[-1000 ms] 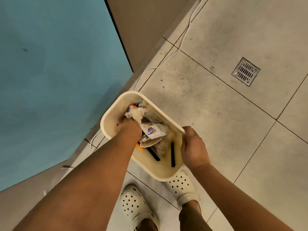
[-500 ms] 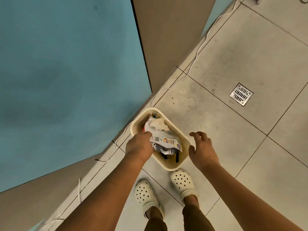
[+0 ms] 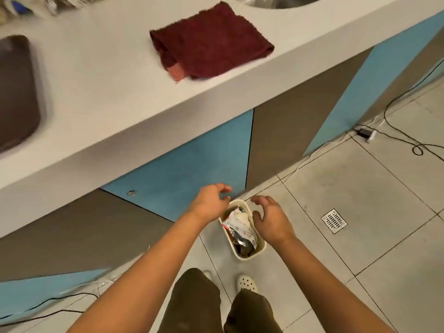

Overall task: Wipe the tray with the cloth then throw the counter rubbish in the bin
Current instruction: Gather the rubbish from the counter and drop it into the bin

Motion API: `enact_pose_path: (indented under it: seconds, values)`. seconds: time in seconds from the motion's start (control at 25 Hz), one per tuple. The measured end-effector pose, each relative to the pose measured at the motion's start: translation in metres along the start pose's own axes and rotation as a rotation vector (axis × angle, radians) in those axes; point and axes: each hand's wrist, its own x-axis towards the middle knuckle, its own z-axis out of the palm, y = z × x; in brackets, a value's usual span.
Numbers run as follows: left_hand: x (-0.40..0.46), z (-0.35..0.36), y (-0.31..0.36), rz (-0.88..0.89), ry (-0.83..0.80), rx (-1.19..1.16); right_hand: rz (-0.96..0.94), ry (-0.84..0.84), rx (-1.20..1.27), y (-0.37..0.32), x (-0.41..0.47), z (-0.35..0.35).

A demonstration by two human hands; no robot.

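Wrapper print in bin illegible. Left hand and right hand hover above, fingers loosely curled, holding nothing.

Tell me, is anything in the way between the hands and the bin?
Nothing visible is. The left hand and right hand hover open and empty right above the bin on the floor, with only air between. Wrappers already fill the bin.
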Motion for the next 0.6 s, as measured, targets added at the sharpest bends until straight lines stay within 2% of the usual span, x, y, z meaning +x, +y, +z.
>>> enact_pose_path:
  seconds: [0.16,0.24,0.28,0.44,0.6]
  values:
    - [-0.065,-0.065,0.045,0.149,0.143,-0.15,-0.262,0.155,0.094,-0.082,-0.017,-0.063]
    - [-0.084,-0.083,0.063,0.226,0.149,-0.187,-0.347,0.219,0.179,-0.107,-0.017,-0.084]
    - [-0.101,-0.106,0.069,0.265,0.215,-0.222,-0.447,0.248,0.197,-0.136,-0.019,-0.098]
    - [-0.142,-0.176,0.072,0.275,0.457,-0.31,-0.594,0.248,0.227,-0.211,-0.019,-0.128]
    - [-0.154,-0.225,0.062,0.25,0.553,-0.486,-0.662,0.214,0.215,-0.25,-0.011,-0.13]
